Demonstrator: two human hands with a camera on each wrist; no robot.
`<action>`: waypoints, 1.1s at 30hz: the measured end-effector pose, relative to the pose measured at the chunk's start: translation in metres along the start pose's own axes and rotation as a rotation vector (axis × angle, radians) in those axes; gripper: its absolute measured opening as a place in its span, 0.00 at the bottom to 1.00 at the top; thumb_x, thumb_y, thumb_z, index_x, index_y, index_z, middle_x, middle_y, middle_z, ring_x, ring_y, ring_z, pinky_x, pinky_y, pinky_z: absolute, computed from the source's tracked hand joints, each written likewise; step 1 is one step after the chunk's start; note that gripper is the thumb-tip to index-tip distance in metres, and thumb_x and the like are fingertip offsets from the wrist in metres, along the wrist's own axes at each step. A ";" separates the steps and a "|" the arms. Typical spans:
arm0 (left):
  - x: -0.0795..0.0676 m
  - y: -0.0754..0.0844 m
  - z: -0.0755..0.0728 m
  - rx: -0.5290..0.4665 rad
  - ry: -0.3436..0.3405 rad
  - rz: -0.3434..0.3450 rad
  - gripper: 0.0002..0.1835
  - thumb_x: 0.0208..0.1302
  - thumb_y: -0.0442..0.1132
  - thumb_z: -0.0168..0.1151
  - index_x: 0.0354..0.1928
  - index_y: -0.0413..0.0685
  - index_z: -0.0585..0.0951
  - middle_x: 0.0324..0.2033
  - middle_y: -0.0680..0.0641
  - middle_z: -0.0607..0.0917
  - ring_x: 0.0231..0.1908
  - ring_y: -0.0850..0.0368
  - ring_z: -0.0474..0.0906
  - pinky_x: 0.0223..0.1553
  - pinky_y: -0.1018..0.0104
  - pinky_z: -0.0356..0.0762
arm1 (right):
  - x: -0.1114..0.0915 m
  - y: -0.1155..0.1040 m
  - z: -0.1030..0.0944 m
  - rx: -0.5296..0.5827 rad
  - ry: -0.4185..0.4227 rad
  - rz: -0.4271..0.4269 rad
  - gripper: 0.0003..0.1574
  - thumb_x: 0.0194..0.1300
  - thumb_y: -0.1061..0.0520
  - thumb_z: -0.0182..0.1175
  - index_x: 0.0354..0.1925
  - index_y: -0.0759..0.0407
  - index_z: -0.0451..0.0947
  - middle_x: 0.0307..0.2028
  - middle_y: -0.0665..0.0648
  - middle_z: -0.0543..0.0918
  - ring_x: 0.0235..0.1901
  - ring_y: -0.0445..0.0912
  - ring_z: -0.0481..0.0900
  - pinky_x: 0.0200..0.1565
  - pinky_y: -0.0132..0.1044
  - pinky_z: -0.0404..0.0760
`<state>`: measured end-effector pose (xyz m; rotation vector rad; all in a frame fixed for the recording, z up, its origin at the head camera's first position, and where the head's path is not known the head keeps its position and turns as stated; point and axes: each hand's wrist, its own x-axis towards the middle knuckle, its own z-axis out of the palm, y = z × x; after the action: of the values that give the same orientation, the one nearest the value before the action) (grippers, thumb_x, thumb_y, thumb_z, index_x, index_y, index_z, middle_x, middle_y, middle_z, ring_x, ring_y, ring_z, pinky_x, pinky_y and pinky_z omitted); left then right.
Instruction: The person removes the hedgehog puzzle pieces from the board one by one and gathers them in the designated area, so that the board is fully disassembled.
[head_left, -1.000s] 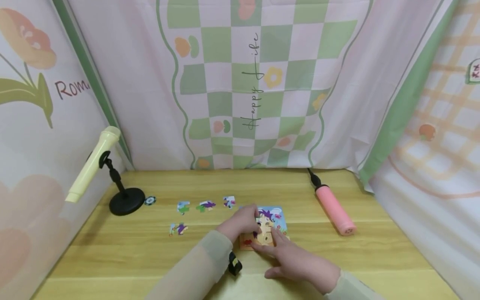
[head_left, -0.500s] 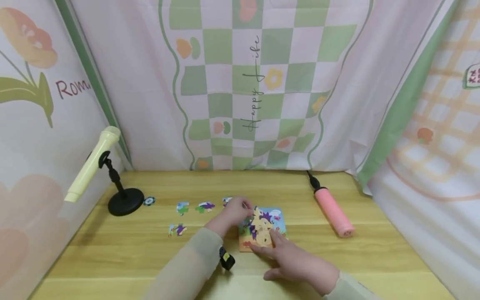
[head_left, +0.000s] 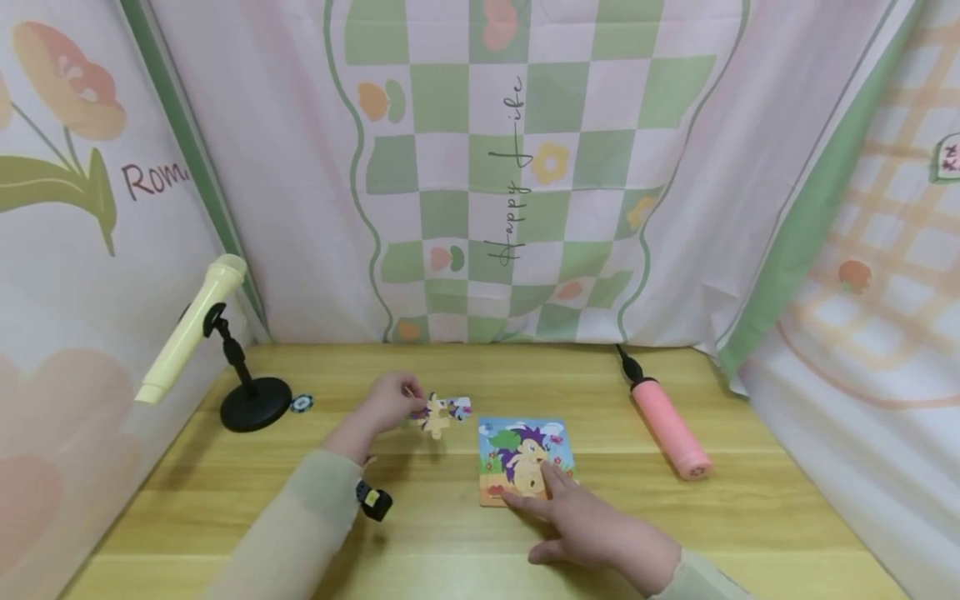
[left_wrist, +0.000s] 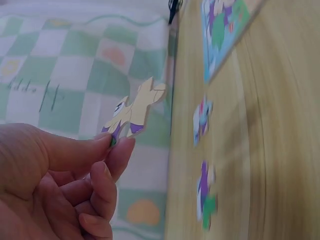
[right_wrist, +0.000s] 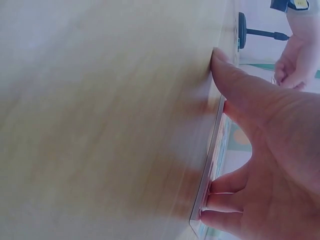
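Observation:
My left hand (head_left: 390, 404) pinches a cream and purple jigsaw piece (left_wrist: 137, 107) between thumb and forefinger, raised above the table at the left of the puzzle board. The other fingers are curled in toward the palm. The square puzzle board (head_left: 489, 433), printed with a purple-haired hedgehog, lies flat in the middle. Across its lower right rest the fingertips of my right hand (head_left: 592, 521), fingers extended; its thumb touches the wood nearby in the right wrist view. Two loose jigsaw pieces, one blue and white (left_wrist: 202, 120), one purple and green (left_wrist: 204, 195), lie below the held piece.
A cream microphone (head_left: 191, 325) on a black stand (head_left: 255, 404) is at the left, beside a small round blue token (head_left: 302, 403). On the right lies a pink hand pump (head_left: 671, 429). A checked curtain (head_left: 495, 200) closes off the table's back.
My left hand has lifted the jigsaw piece off the board and carried it left, uncovering the hedgehog picture underneath. The right hand has stayed on the board.

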<state>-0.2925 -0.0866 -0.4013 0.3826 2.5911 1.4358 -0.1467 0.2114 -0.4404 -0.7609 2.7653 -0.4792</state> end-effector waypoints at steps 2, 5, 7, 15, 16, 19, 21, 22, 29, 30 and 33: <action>-0.006 -0.003 -0.010 0.031 0.002 -0.010 0.03 0.63 0.28 0.62 0.32 0.37 0.78 0.27 0.46 0.84 0.31 0.48 0.81 0.32 0.61 0.78 | 0.000 0.001 0.000 0.001 0.002 0.001 0.47 0.56 0.33 0.66 0.72 0.32 0.63 0.69 0.83 0.47 0.67 0.77 0.50 0.58 0.71 0.61; -0.012 -0.010 -0.020 0.080 -0.007 -0.029 0.03 0.63 0.28 0.63 0.31 0.38 0.78 0.26 0.47 0.84 0.30 0.50 0.78 0.29 0.65 0.74 | -0.001 0.001 0.001 0.001 0.007 -0.001 0.47 0.56 0.33 0.66 0.72 0.32 0.64 0.69 0.83 0.47 0.67 0.77 0.50 0.58 0.71 0.61; -0.015 -0.015 -0.022 0.102 -0.017 -0.042 0.04 0.61 0.27 0.64 0.30 0.40 0.79 0.25 0.47 0.83 0.30 0.51 0.77 0.29 0.65 0.72 | -0.001 0.002 0.001 0.000 0.010 -0.001 0.47 0.56 0.33 0.66 0.72 0.32 0.64 0.69 0.83 0.47 0.67 0.77 0.51 0.58 0.71 0.61; -0.023 -0.036 -0.010 0.153 -0.048 -0.067 0.08 0.58 0.26 0.65 0.25 0.41 0.78 0.24 0.48 0.81 0.26 0.55 0.75 0.28 0.65 0.73 | -0.001 0.003 0.001 -0.002 0.005 0.001 0.47 0.56 0.32 0.65 0.72 0.32 0.63 0.69 0.83 0.47 0.67 0.77 0.51 0.58 0.71 0.61; -0.024 -0.037 -0.008 0.160 -0.049 -0.068 0.07 0.58 0.26 0.65 0.25 0.41 0.78 0.24 0.48 0.81 0.25 0.55 0.74 0.26 0.65 0.73 | -0.001 0.003 0.001 -0.002 0.004 0.000 0.47 0.56 0.32 0.65 0.72 0.32 0.63 0.69 0.83 0.47 0.67 0.77 0.51 0.58 0.71 0.61; -0.025 -0.042 -0.002 0.178 -0.049 -0.080 0.07 0.59 0.27 0.65 0.25 0.41 0.78 0.23 0.48 0.80 0.22 0.57 0.71 0.22 0.66 0.69 | -0.001 0.002 0.001 0.003 -0.004 0.002 0.46 0.57 0.32 0.64 0.72 0.31 0.63 0.70 0.82 0.47 0.67 0.77 0.50 0.58 0.71 0.61; -0.024 -0.044 0.001 0.195 -0.042 -0.092 0.08 0.60 0.28 0.65 0.26 0.42 0.78 0.23 0.48 0.79 0.23 0.57 0.70 0.22 0.67 0.68 | -0.002 0.001 0.000 0.009 -0.009 0.006 0.46 0.57 0.32 0.64 0.72 0.31 0.63 0.70 0.82 0.47 0.67 0.76 0.50 0.58 0.71 0.62; -0.023 -0.045 0.002 0.204 -0.039 -0.094 0.08 0.60 0.29 0.65 0.26 0.42 0.78 0.24 0.48 0.78 0.23 0.56 0.70 0.23 0.67 0.68 | -0.002 0.001 0.000 0.011 -0.010 0.006 0.46 0.57 0.32 0.64 0.72 0.31 0.63 0.70 0.82 0.47 0.68 0.76 0.49 0.58 0.71 0.62; -0.020 -0.049 0.009 0.254 -0.036 -0.118 0.06 0.59 0.31 0.66 0.27 0.44 0.78 0.28 0.48 0.78 0.30 0.52 0.73 0.29 0.62 0.72 | -0.002 0.000 0.000 0.012 -0.002 -0.006 0.45 0.58 0.33 0.64 0.72 0.32 0.63 0.70 0.82 0.47 0.68 0.76 0.48 0.57 0.71 0.62; -0.020 -0.049 0.009 0.272 -0.036 -0.113 0.06 0.59 0.31 0.66 0.27 0.44 0.78 0.28 0.48 0.78 0.30 0.53 0.73 0.30 0.62 0.72 | -0.002 0.000 0.000 0.010 0.000 -0.010 0.46 0.58 0.33 0.64 0.72 0.32 0.63 0.70 0.82 0.47 0.68 0.76 0.48 0.57 0.71 0.62; -0.017 -0.049 0.010 0.300 -0.030 -0.118 0.07 0.59 0.31 0.67 0.27 0.45 0.78 0.28 0.48 0.78 0.30 0.53 0.73 0.31 0.61 0.73 | -0.002 0.000 0.000 0.011 0.005 -0.013 0.46 0.58 0.33 0.64 0.72 0.33 0.63 0.70 0.82 0.47 0.68 0.76 0.48 0.57 0.71 0.62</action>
<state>-0.2806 -0.1085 -0.4476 0.2787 2.7566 0.9978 -0.1453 0.2121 -0.4397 -0.7764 2.7611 -0.4993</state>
